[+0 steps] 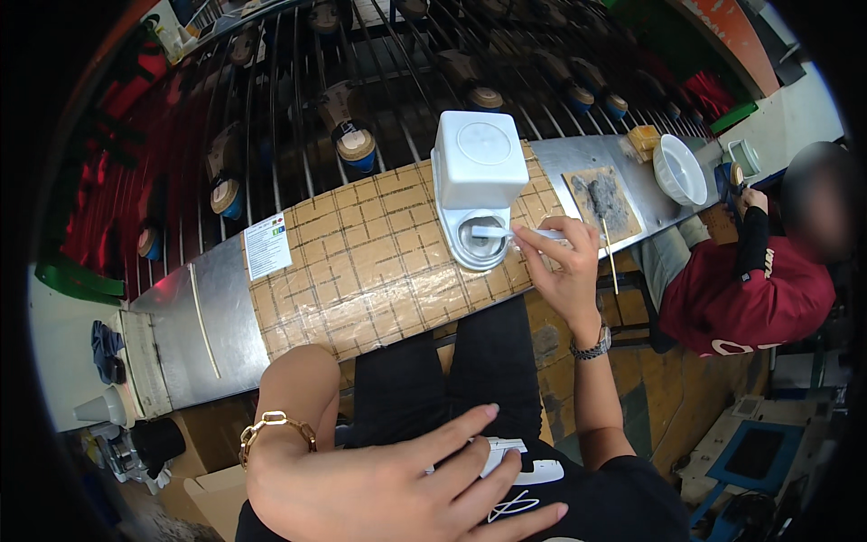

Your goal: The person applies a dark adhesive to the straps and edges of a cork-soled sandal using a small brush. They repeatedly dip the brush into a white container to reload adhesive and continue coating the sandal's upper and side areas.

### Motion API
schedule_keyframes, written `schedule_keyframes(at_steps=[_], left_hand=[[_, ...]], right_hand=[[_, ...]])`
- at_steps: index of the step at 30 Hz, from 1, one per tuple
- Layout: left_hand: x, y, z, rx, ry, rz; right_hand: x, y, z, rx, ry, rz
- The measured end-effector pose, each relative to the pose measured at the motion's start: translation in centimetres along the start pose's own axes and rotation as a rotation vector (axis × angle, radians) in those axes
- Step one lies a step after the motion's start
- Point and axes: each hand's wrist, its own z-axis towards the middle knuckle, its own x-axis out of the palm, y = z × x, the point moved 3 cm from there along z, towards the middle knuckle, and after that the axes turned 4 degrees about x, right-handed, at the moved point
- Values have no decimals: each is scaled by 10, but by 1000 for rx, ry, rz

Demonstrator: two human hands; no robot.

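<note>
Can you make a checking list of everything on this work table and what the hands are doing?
Surface: metal bench with a taped cardboard mat.
Job's things: white machine; right hand holds a white tool at its round opening; left hand rests on a white object in the lap.
Clutter: white bowl, smeared board, paper label.
Grippers: both hands bare.
Cables: nothing seen.
Surroundings: another person seated at right; rack of rods behind.

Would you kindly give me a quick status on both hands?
Right hand holds white stick over white machine's cup. Left hand rests on white object in lap. Nothing between them.
</note>
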Motion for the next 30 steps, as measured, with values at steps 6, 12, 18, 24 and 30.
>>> schedule_keyframes(at_steps=[6,12,18,24,30], left_hand=[[-15,17,9,-20,182,99],[-15,20,13,76,222,127],[-30,19,2,-131,146,119],[-63,120,-4,-558,-134,-266],[-8,332,-79,-1377,-450,105]], right_hand=[[-12,2,5,-1,-18,11],[4,-12,-3,25,15,48],[41,-43,-3,200,10,547],[30,-66,-18,231,25,473],[31,-68,-18,332,-110,475]])
